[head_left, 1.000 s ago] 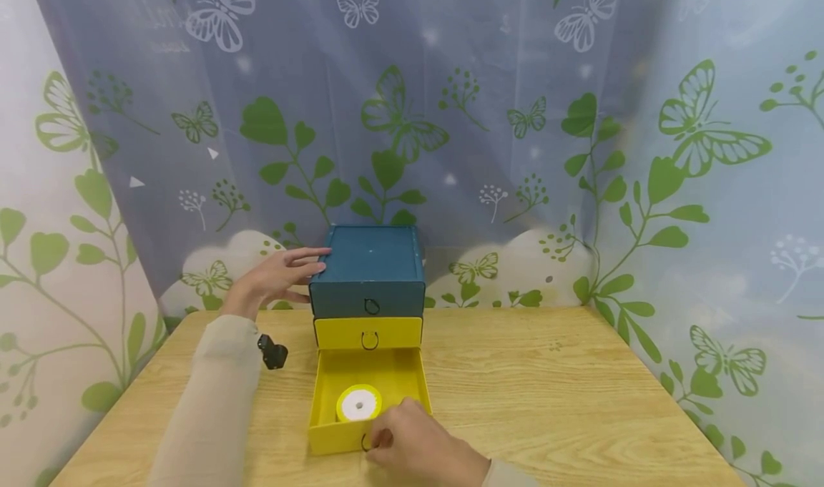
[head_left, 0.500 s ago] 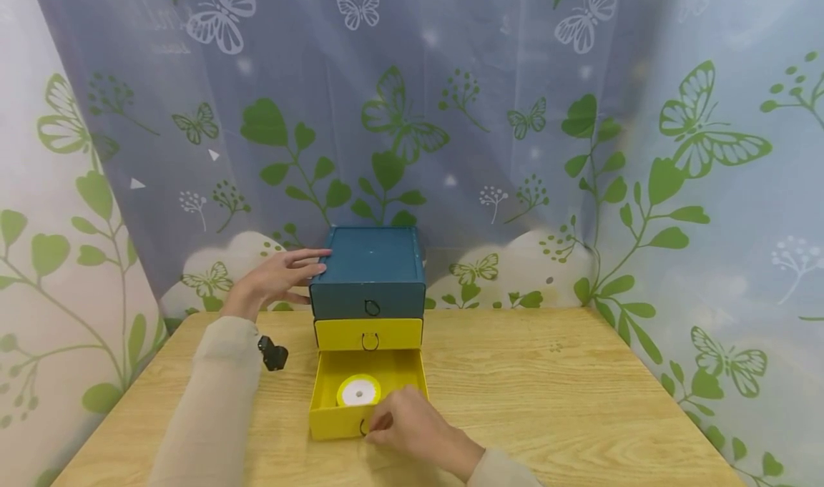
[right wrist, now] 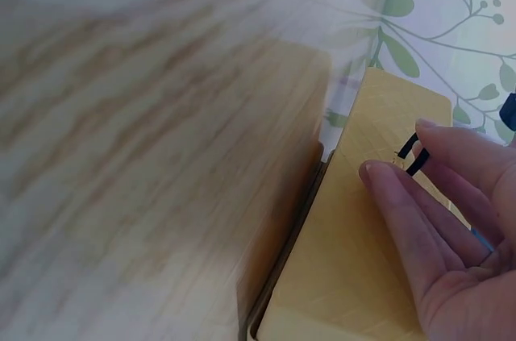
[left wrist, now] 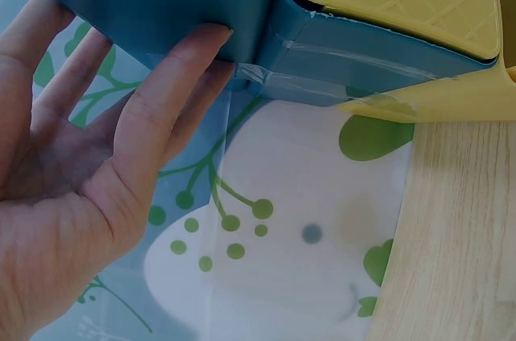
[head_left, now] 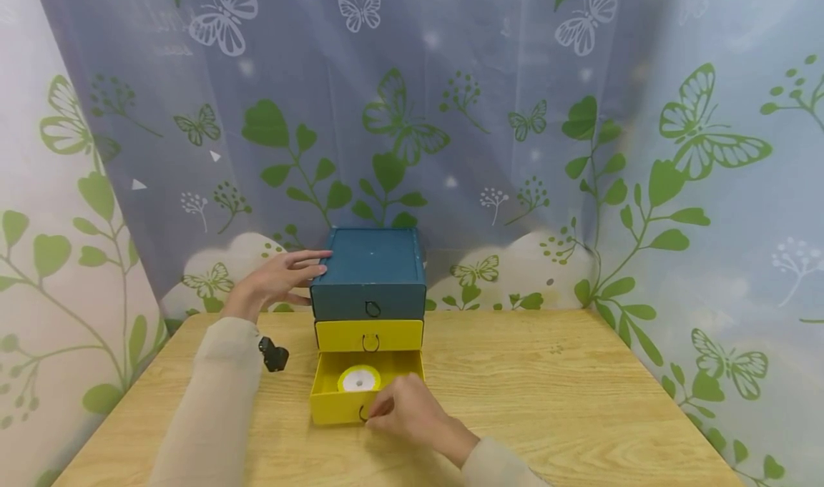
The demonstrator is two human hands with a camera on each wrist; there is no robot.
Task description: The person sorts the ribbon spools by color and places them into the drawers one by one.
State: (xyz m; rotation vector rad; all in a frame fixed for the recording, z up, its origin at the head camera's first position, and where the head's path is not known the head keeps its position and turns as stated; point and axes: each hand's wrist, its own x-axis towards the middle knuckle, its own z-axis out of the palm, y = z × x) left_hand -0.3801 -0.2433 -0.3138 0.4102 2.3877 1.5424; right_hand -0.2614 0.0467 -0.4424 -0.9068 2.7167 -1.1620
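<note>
A stack of blue drawer boxes point(head_left: 373, 254) stands at the back of the table. Its lowest yellow drawer point(head_left: 335, 408) is pulled out, with a white disc with a yellow rim point(head_left: 350, 382) lying inside. My right hand point(head_left: 412, 412) pinches the black loop handle point(right wrist: 418, 163) on that drawer's front between thumb and fingers. Against the stack's upper left side rests my left hand point(head_left: 273, 279), fingers extended; in the left wrist view its fingertips touch the blue box's wall and edge.
Above the open drawer is another yellow drawer front point(head_left: 341, 335) with its own black loop. The wooden table point(head_left: 547, 401) spreads to both sides. A patterned curtain point(head_left: 483, 187) hangs close behind the stack. A small black device point(head_left: 274, 355) sits at the left wrist.
The lowest yellow drawer has slid partway back toward the stack, carrying the disc along. My right hand has moved forward with its handle. My left hand has stayed in place.
</note>
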